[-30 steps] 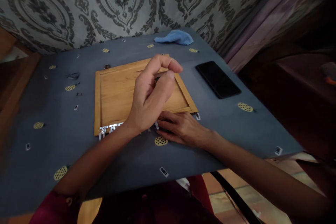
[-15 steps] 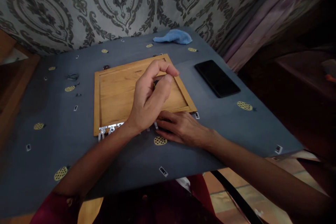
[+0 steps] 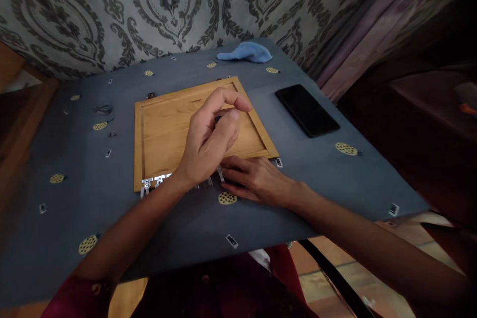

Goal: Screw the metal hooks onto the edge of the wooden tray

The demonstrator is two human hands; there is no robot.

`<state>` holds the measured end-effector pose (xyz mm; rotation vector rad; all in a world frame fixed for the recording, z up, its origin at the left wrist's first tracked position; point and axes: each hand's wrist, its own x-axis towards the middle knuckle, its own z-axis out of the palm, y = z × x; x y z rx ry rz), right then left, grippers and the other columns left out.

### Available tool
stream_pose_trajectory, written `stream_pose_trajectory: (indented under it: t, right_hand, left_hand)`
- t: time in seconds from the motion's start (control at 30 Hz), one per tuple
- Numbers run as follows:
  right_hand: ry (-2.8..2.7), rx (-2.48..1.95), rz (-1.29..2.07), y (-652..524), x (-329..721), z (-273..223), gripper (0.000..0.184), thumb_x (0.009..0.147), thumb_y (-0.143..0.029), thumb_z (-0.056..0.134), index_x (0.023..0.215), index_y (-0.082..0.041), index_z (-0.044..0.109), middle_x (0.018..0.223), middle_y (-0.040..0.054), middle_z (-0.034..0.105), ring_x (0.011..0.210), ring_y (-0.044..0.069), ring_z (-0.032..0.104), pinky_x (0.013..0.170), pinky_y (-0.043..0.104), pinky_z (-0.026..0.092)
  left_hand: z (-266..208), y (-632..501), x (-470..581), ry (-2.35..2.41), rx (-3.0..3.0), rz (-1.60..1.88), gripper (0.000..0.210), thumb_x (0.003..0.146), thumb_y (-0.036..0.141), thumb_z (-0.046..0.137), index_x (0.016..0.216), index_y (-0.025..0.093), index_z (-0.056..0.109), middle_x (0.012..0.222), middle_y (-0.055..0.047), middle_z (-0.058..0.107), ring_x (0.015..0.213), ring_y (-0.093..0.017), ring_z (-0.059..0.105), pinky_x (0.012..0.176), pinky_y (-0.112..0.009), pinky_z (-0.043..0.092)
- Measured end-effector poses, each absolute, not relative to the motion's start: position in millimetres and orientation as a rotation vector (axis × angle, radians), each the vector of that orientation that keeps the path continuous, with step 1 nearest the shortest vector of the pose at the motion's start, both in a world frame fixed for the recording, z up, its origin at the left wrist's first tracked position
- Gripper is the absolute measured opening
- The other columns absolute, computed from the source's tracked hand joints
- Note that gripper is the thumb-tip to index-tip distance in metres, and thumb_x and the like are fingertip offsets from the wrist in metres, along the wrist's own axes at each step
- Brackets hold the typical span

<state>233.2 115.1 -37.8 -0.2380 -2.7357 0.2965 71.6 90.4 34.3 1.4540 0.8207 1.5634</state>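
A framed wooden panel (image 3: 167,134) lies flat on the table. Along its near edge runs a metal strip with hooks (image 3: 146,186), partly hidden by my left wrist. Above the panel, my left hand (image 3: 216,131) is closed, thumb and fingers curled round a small dark thing, mostly hidden, whose kind I cannot make out. My right hand (image 3: 257,179) rests low at the panel's near edge, its fingers closed at the right part of the hook strip. What its fingertips press on is partly covered.
A black phone (image 3: 307,110) lies right of the panel, and a blue cloth (image 3: 248,52) at the back. Left of the panel are dark pliers-like tool (image 3: 103,109) and a tiny dark piece (image 3: 112,134). A patterned wall (image 3: 167,0) stands behind the table.
My left hand has shifted slightly left and down, still curled above the panel. My right hand stays at the near edge almost unmoved.
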Motion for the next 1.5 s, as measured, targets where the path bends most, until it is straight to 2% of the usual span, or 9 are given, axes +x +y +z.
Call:
stream_pose_trajectory:
  t: [0.07, 0.17, 0.27, 0.43, 0.67, 0.93, 1.13, 1.33, 1.5]
  right_hand:
    - [-2.745, -0.248, 0.305, 115.3, 233.1, -37.5, 0.035, 0.105, -0.035, 0.041, 0.111, -0.013, 0.068, 0.120, 0.0133, 0.067, 0.079, 0.017, 0.070, 0.064, 0.032, 0.054]
    - [-2.752, -0.247, 0.296, 115.3, 233.1, -35.7, 0.036, 0.105, -0.035, 0.040, 0.111, -0.014, 0.068, 0.112, 0.0118, 0.069, 0.073, 0.015, 0.067, 0.061, 0.030, 0.052]
    - [-2.753, -0.240, 0.275, 115.0, 233.3, -34.3, 0.036, 0.105, -0.036, 0.040, 0.110, -0.015, 0.069, 0.105, 0.0107, 0.069, 0.069, 0.015, 0.065, 0.058, 0.030, 0.049]
    - [-2.736, -0.257, 0.275, 114.0, 233.9, -36.8, 0.035, 0.105, -0.035, 0.041, 0.110, -0.014, 0.068, 0.118, 0.0127, 0.068, 0.076, 0.016, 0.069, 0.061, 0.031, 0.054]
    - [-2.730, -0.253, 0.300, 114.5, 233.9, -38.6, 0.032, 0.104, -0.034, 0.044, 0.110, -0.013, 0.068, 0.118, 0.0146, 0.068, 0.079, 0.018, 0.071, 0.063, 0.033, 0.058]
    - [-2.731, -0.250, 0.351, 114.1, 232.9, -35.1, 0.031, 0.104, -0.032, 0.045, 0.108, -0.013, 0.068, 0.119, 0.0153, 0.067, 0.086, 0.019, 0.071, 0.066, 0.033, 0.059]
    - [-2.737, -0.261, 0.360, 113.8, 233.8, -35.2, 0.030, 0.104, -0.032, 0.045, 0.109, -0.013, 0.068, 0.124, 0.0154, 0.066, 0.090, 0.020, 0.071, 0.068, 0.033, 0.059]
    - [-2.738, -0.269, 0.346, 114.2, 233.5, -36.8, 0.031, 0.104, -0.033, 0.045, 0.108, -0.014, 0.069, 0.120, 0.0146, 0.067, 0.085, 0.019, 0.071, 0.065, 0.032, 0.057]
    - [-2.747, -0.271, 0.351, 114.0, 233.9, -36.2, 0.032, 0.104, -0.033, 0.045, 0.107, -0.014, 0.069, 0.122, 0.0149, 0.067, 0.083, 0.018, 0.071, 0.064, 0.033, 0.057]
  left_hand:
    - [37.9, 88.4, 67.4, 0.900, 1.589, 1.515, 0.013, 0.100, 0.026, 0.046, 0.094, 0.022, 0.057, 0.058, 0.005, 0.040, 0.050, -0.012, 0.035, 0.047, -0.029, 0.030]
    - [45.8, 84.9, 60.2, 1.115, 1.977, 1.385, 0.018, 0.101, 0.029, 0.043, 0.094, 0.022, 0.058, 0.072, 0.000, 0.055, 0.064, -0.014, 0.051, 0.061, -0.030, 0.043]
    - [53.4, 81.5, 54.3, 1.354, 2.360, 1.242, 0.022, 0.102, 0.026, 0.039, 0.091, 0.020, 0.057, 0.084, -0.003, 0.063, 0.078, -0.016, 0.059, 0.073, -0.031, 0.046]
    - [61.2, 78.5, 44.2, 1.649, 2.590, 0.968, 0.027, 0.103, 0.029, 0.037, 0.088, 0.018, 0.057, 0.074, -0.002, 0.063, 0.064, -0.014, 0.056, 0.061, -0.029, 0.038]
    - [73.2, 75.8, 31.2, 1.708, 2.623, 0.720, 0.014, 0.100, 0.028, 0.049, 0.096, 0.018, 0.059, 0.093, -0.005, 0.066, 0.084, -0.018, 0.063, 0.071, -0.028, 0.044]
    - [82.7, 66.0, 29.8, 1.675, 2.663, 0.598, 0.012, 0.099, 0.028, 0.047, 0.103, 0.022, 0.057, 0.095, -0.005, 0.063, 0.082, -0.019, 0.063, 0.064, -0.027, 0.041]
    - [85.9, 62.5, 30.9, 1.660, 2.692, 0.493, 0.010, 0.099, 0.023, 0.048, 0.104, 0.019, 0.055, 0.105, -0.006, 0.066, 0.085, -0.021, 0.066, 0.067, -0.029, 0.042]
    - [79.9, 65.2, 32.1, 1.787, 2.669, 0.486, 0.019, 0.099, 0.037, 0.054, 0.104, 0.019, 0.056, 0.085, -0.003, 0.066, 0.070, -0.019, 0.063, 0.059, -0.027, 0.034]
    - [81.8, 66.2, 32.2, 1.673, 2.706, 0.431, 0.014, 0.100, 0.028, 0.048, 0.102, 0.017, 0.057, 0.087, -0.003, 0.067, 0.071, -0.020, 0.063, 0.057, -0.028, 0.032]
